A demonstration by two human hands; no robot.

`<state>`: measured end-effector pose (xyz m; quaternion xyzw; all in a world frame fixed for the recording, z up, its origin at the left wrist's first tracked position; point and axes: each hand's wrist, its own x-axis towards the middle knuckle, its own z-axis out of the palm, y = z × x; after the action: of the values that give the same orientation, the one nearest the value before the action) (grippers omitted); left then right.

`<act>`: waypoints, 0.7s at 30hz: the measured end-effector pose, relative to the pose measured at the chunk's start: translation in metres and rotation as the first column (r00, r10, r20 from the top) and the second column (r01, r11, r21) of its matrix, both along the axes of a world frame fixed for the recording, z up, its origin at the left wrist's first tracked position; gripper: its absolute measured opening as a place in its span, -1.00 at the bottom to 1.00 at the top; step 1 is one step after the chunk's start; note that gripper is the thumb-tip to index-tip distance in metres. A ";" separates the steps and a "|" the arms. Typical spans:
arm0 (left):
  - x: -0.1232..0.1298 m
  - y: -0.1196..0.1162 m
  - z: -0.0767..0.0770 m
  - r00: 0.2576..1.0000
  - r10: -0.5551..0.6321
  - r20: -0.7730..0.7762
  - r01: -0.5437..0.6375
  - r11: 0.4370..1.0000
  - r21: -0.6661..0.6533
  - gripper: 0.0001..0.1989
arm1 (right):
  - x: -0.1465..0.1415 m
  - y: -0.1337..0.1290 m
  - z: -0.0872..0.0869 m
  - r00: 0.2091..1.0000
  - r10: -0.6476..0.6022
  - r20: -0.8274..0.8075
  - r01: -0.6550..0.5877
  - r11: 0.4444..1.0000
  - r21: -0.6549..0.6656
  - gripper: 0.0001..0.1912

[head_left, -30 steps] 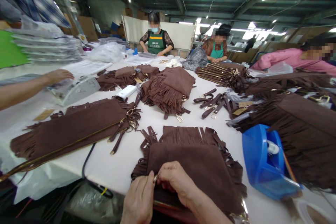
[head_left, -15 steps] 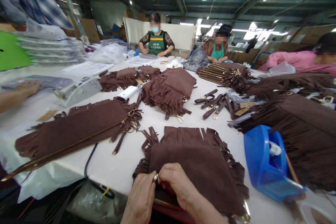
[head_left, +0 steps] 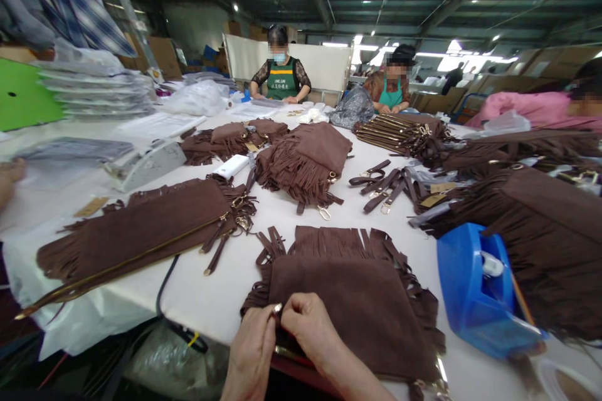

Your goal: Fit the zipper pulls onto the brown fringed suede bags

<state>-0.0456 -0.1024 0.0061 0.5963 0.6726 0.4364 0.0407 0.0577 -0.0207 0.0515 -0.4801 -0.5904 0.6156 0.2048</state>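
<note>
Across a white tabletop (head_left: 216, 294), a brown fringed suede-look bag (head_left: 348, 301) lies flat at the near edge, left of a blue tape dispenser (head_left: 475, 301). Over its near left corner, the right hand (head_left: 313, 329) angles in, fingers curled and closed, their hold hidden; the left hand (head_left: 250, 348), back upward, pinches a small metal fitting (head_left: 277, 309) between closed fingers.
</note>
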 end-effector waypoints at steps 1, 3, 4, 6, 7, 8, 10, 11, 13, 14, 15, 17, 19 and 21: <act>0.000 0.000 0.001 0.999 0.013 0.044 -0.012 1.000 -0.026 -0.78 | 0.000 0.000 0.000 1.000 0.000 0.007 0.000 1.000 0.013 -0.90; 0.000 -0.001 0.004 0.989 0.042 0.139 -0.029 0.995 -0.094 -0.75 | 0.000 0.000 -0.001 1.000 -0.005 0.019 0.004 1.000 0.031 -0.90; 0.000 -0.001 0.005 0.981 0.057 0.185 -0.033 0.991 -0.131 -0.74 | 0.000 0.001 -0.001 1.000 -0.011 0.023 0.010 0.999 0.038 -0.90; 0.001 -0.001 0.009 0.960 0.085 0.268 -0.034 0.981 -0.191 -0.72 | 0.000 0.000 -0.001 0.999 -0.029 0.029 0.027 0.998 0.053 -0.89; 0.001 -0.001 0.010 0.948 0.099 0.304 -0.034 0.976 -0.214 -0.71 | 0.000 0.000 -0.001 0.999 -0.037 0.029 0.035 0.998 0.059 -0.89; 0.002 -0.001 0.012 0.936 0.111 0.334 -0.034 0.973 -0.230 -0.70 | 0.000 0.000 -0.001 0.999 -0.043 0.026 0.041 0.997 0.063 -0.89; 0.002 -0.001 0.014 0.916 0.128 0.380 -0.032 0.968 -0.250 -0.68 | 0.001 0.001 0.000 0.999 -0.045 0.008 0.045 0.997 0.059 -0.89; 0.003 -0.001 0.014 0.911 0.135 0.391 -0.034 0.967 -0.254 -0.67 | 0.001 0.001 0.000 0.999 -0.041 -0.008 0.042 0.998 0.050 -0.89; 0.003 -0.001 0.013 0.910 0.138 0.390 -0.036 0.966 -0.257 -0.67 | 0.002 0.001 0.001 0.998 -0.027 -0.050 0.029 0.999 0.023 -0.89; 0.003 -0.002 0.012 0.915 0.137 0.379 -0.040 0.967 -0.252 -0.67 | 0.003 0.001 0.001 0.997 -0.018 -0.072 0.019 1.000 0.005 -0.88; 0.004 -0.002 0.011 0.923 0.130 0.363 -0.041 0.969 -0.243 -0.68 | 0.004 0.001 0.001 0.996 -0.010 -0.092 0.008 1.000 -0.017 -0.87; 0.004 -0.002 0.008 0.940 0.112 0.323 -0.043 0.976 -0.213 -0.69 | 0.006 0.002 0.001 0.992 0.003 -0.125 -0.011 0.998 -0.064 -0.84; 0.004 -0.002 0.005 0.954 0.100 0.282 -0.048 0.982 -0.185 -0.70 | 0.007 0.002 0.004 0.988 0.007 -0.151 -0.023 0.994 -0.105 -0.80; 0.004 -0.002 0.003 0.964 0.088 0.252 -0.049 0.986 -0.159 -0.71 | 0.009 0.003 0.008 0.982 0.011 -0.186 -0.036 0.991 -0.132 -0.77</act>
<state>-0.0416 -0.1046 0.0090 0.5061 0.7129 0.4592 0.1576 0.0669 -0.0180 0.0596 -0.4266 -0.5315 0.6984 0.2187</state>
